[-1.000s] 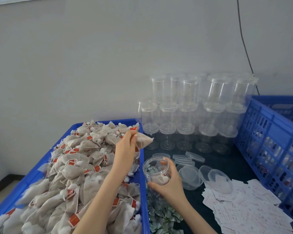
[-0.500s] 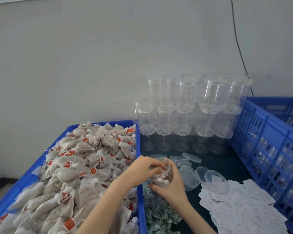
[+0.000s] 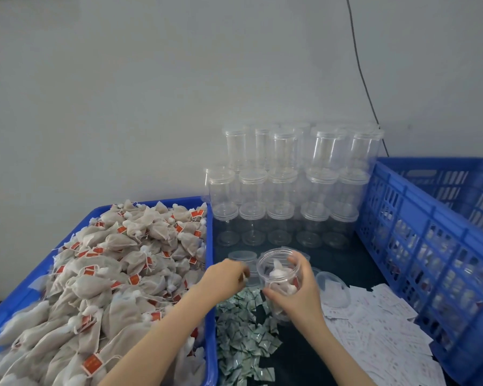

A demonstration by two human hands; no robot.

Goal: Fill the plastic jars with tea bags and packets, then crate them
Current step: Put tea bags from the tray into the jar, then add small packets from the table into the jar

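Note:
My right hand [image 3: 297, 295] grips a clear plastic jar [image 3: 280, 273], tilted with its mouth toward me; a few tea bags lie inside it. My left hand [image 3: 226, 277] hovers just left of the jar, over the edge of the blue tray, fingers loosely curled with nothing clearly in them. The blue tray [image 3: 211, 324] on the left is heaped with brown tea bags [image 3: 117, 274] bearing red tags. Small green-and-white packets [image 3: 243, 330] lie piled below the jar. The blue crate [image 3: 430, 246] stands on the right.
Several empty clear jars [image 3: 287, 190] are stacked in three tiers against the wall. Loose clear lids [image 3: 332, 291] lie behind and right of my hands. White paper slips [image 3: 379, 330] are spread at lower right. A black cable [image 3: 360, 65] runs down the wall.
My left hand picked a tea bag from the tray, put it into the jar, then withdrew to the left. The jar now holds more tea bags.

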